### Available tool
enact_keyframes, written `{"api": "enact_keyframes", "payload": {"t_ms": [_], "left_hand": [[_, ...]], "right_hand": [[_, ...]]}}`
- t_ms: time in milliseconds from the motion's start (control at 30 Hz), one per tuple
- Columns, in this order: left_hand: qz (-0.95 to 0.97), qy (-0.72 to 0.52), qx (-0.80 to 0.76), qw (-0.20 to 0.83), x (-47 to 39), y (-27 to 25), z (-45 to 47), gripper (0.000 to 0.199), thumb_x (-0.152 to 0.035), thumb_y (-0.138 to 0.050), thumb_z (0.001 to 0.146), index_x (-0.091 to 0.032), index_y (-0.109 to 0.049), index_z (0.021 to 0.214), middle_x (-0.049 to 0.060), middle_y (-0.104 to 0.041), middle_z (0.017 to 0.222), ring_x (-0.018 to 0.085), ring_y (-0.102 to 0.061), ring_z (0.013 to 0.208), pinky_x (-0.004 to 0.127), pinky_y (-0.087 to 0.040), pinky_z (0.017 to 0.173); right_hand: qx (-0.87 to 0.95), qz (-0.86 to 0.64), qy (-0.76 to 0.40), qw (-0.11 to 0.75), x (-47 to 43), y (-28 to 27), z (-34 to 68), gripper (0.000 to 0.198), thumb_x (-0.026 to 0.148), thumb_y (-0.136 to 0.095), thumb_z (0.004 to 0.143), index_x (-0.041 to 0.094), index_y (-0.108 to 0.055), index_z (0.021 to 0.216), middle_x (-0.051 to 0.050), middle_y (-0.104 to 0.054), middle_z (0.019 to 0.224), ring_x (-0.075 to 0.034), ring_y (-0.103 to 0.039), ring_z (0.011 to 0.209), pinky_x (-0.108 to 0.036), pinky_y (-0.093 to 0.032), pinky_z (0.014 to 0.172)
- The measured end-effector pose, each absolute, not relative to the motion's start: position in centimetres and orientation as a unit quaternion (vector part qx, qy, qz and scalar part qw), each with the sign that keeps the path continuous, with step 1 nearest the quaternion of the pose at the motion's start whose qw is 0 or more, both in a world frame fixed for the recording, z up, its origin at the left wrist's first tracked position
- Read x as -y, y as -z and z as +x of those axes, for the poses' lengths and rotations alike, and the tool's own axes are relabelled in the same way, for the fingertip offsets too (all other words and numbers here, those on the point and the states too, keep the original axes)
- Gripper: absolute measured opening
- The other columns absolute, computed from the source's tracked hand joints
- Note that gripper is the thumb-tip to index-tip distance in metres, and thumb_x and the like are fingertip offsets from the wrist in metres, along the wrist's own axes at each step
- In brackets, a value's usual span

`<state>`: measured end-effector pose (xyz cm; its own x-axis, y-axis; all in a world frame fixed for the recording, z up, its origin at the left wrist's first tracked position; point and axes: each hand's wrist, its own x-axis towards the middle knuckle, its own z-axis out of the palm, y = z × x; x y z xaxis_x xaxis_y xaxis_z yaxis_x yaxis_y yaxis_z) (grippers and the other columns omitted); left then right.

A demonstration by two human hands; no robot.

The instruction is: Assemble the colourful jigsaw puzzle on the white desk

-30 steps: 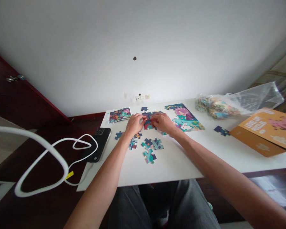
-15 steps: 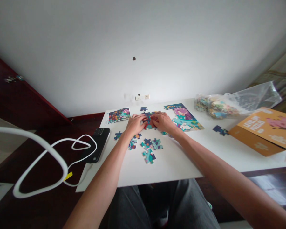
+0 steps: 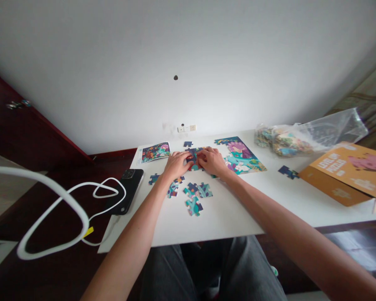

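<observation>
My left hand and my right hand meet over a small joined section of jigsaw puzzle, red in the middle with dark blue at the top. Bent fingers of both hands press on it from either side, covering part of it. To the right lies a larger assembled part of the puzzle, with a pink bird and white rabbits. Loose puzzle pieces are in front of my hands, among them a turquoise piece. One blue piece sits behind the section.
A picture sheet lies at the back left. At the table's left edge is a black phone, beside a white cable. On the right are plastic bags of pieces, an orange puzzle box and a dark blue piece.
The view has shifted very slightly. Both hands stay on the same puzzle section, with only slight finger movement; the loose pieces lie as before.
</observation>
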<state>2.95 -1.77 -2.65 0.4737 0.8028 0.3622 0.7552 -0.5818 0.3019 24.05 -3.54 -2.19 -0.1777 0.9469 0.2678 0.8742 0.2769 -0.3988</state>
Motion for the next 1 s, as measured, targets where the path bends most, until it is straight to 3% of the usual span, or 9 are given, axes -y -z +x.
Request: {"api": "enact_keyframes", "payload": {"t_ms": [200, 367, 633, 833, 1000], "left_hand": [[0.826, -0.316, -0.446, 0.140, 0.9, 2.5, 1.8, 0.039, -0.027, -0.056, 0.099, -0.017, -0.064, 0.136, 0.012, -0.065, 0.141, 0.024, -0.061, 0.130, 0.038, -0.047, 0.114], [0.828, -0.218, -0.494, 0.149, -1.8, 0.4, 1.5, 0.049, -0.015, -0.054, 0.093, -0.018, -0.061, 0.142, 0.012, -0.063, 0.143, 0.023, -0.065, 0.125, 0.036, -0.049, 0.112], [0.849, -0.128, -0.505, 0.086, -8.6, -0.2, 2.9, 0.064, -0.003, -0.059, 0.084, -0.022, -0.060, 0.145, 0.006, -0.056, 0.154, 0.021, -0.054, 0.141, 0.031, -0.037, 0.122], [0.850, -0.113, -0.506, 0.095, -9.8, 0.7, 3.4, 0.043, -0.012, -0.063, 0.088, -0.026, -0.073, 0.128, 0.003, -0.070, 0.136, 0.023, -0.064, 0.128, 0.032, -0.044, 0.115], [0.843, -0.140, -0.511, 0.090, -9.0, 0.1, 3.7, 0.037, -0.014, -0.063, 0.091, -0.026, -0.076, 0.123, 0.004, -0.073, 0.131, 0.023, -0.067, 0.122, 0.032, -0.046, 0.113]], "right_hand": [[0.755, -0.607, -0.075, 0.237, 3.8, 2.2, 23.9, 0.031, 0.033, -0.057, 0.095, 0.028, -0.072, 0.122, -0.010, -0.066, 0.128, -0.030, -0.055, 0.117, -0.040, -0.043, 0.100], [0.750, -0.613, -0.070, 0.239, 4.2, 1.8, 23.8, 0.030, 0.034, -0.057, 0.096, 0.029, -0.072, 0.121, -0.010, -0.065, 0.127, -0.032, -0.054, 0.118, -0.042, -0.044, 0.096], [0.756, -0.601, -0.080, 0.247, 4.3, 1.6, 24.2, 0.031, 0.034, -0.056, 0.097, 0.030, -0.072, 0.122, -0.009, -0.065, 0.132, -0.030, -0.054, 0.118, -0.042, -0.043, 0.097], [0.755, -0.600, -0.087, 0.251, 4.3, 1.6, 24.1, 0.031, 0.033, -0.057, 0.096, 0.030, -0.072, 0.123, -0.009, -0.065, 0.131, -0.030, -0.054, 0.119, -0.042, -0.043, 0.097], [0.756, -0.601, -0.080, 0.244, 4.1, 1.6, 24.1, 0.029, 0.031, -0.058, 0.096, 0.030, -0.072, 0.121, -0.008, -0.066, 0.130, -0.029, -0.054, 0.119, -0.041, -0.042, 0.099]]}}
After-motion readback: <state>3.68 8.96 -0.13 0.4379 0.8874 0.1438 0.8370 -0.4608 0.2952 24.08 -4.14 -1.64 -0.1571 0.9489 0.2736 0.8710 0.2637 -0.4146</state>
